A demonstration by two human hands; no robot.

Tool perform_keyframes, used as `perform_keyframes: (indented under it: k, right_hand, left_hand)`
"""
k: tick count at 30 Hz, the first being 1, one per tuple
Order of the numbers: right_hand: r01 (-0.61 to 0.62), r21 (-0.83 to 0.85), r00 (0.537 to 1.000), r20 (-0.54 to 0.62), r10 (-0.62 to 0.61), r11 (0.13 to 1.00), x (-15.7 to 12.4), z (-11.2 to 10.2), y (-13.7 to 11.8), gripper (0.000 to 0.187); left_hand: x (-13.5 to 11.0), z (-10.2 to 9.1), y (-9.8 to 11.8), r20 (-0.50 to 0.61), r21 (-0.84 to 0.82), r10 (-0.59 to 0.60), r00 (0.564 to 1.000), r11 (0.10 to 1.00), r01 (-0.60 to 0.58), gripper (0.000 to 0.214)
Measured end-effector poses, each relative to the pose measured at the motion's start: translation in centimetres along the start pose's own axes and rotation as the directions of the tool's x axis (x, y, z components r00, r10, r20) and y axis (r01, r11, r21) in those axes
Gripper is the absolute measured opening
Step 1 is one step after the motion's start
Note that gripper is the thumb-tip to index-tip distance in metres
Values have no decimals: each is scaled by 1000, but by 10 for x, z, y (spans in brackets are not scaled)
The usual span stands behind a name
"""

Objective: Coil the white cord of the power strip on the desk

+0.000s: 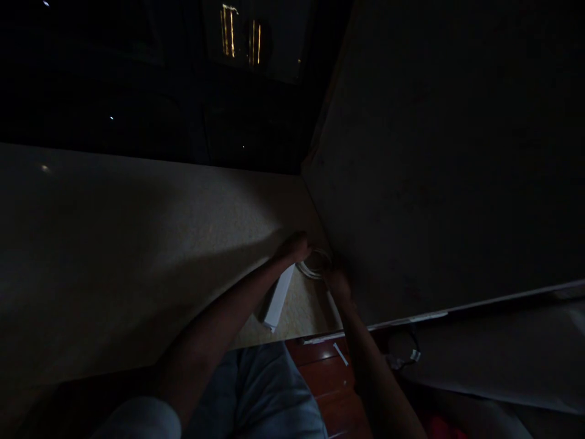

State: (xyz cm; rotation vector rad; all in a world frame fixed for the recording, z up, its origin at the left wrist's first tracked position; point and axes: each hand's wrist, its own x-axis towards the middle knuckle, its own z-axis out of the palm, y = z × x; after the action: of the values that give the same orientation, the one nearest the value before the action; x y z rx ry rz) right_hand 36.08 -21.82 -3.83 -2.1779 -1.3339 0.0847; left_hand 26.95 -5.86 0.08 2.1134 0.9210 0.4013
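Note:
A coil of pale cable (312, 272) lies at the corner of the light stone ledge (205, 225), close to the wall. My left hand (298, 246) is closed on the coil's upper left side. On its right side, my right hand (337, 279) grips the same coil; the fingers are dark and only partly visible. A long white box-like piece (280, 297) rests on the ledge beneath my left wrist, its near end by the front edge.
Dark window panes (256, 73) rise behind the ledge. A dark wall (439, 183) stands to the right. On the reddish wooden floor (326, 372) lies a small white strip (340, 354). A thin dark cord (414, 350) with a white tag hangs at the lower right.

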Motion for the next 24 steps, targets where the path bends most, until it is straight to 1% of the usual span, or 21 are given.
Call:
perform_keyframes:
  k: [2,3,5,6,8,10,11,13,14,17,18,20,22,24]
  right_hand:
    - [-39,16,999,-33,40,999,-5,-6,-9,43]
    - [-58,31,996,-59,60,998,-8,-9,-15,46]
    - [-60,58,992,-104,66,997,-14,-14,-27,52]
    - [-39,60,992,-114,46,997,-17,-16,-31,54]
    - [42,49,995,-94,-37,998,-23,-15,-37,54]
    - [126,30,990,-61,-124,992,-30,-11,-38,54]
    - [150,19,988,-48,-149,988,-32,-8,-37,53]
    - [175,-5,984,-30,-175,985,-37,-2,-33,50]
    - [179,-18,983,-28,-179,984,-39,0,-31,48]
    - [184,-55,982,-18,-186,981,-41,3,-26,45]
    - [177,-69,984,-14,-178,982,-41,2,-25,44]
    - [150,-96,988,-8,-152,984,-41,-2,-26,43]
    - [117,-124,993,-3,-118,985,-40,-6,-29,42]
    - [76,-154,997,7,-76,985,-41,-9,-33,42]
  left_hand:
    - [0,-3,4,-33,51,-15,999,999,17,40]
    - [0,-6,5,-68,54,-29,997,998,33,40]
    - [-1,-14,5,-170,-3,-59,984,998,60,39]
    - [-4,-19,4,-225,-45,-70,972,997,62,39]
    - [-15,-28,0,-313,-104,-82,946,993,52,36]
    - [-37,-37,-3,-338,-98,-82,938,994,52,35]
    - [-51,-40,-4,-323,-62,-75,943,996,58,42]
    - [-84,-44,-4,-231,56,-44,972,997,59,60]
    - [-100,-45,-3,-190,112,-49,980,991,71,67]
    - [-140,-42,1,-78,216,-108,991,969,122,74]
    - [-148,-40,2,-61,236,-114,992,964,125,72]
    - [-155,-34,6,-49,256,-106,993,960,115,65]
    - [-155,-28,10,-57,265,-101,993,958,112,61]
    - [-151,-21,15,-74,276,-111,991,953,127,61]
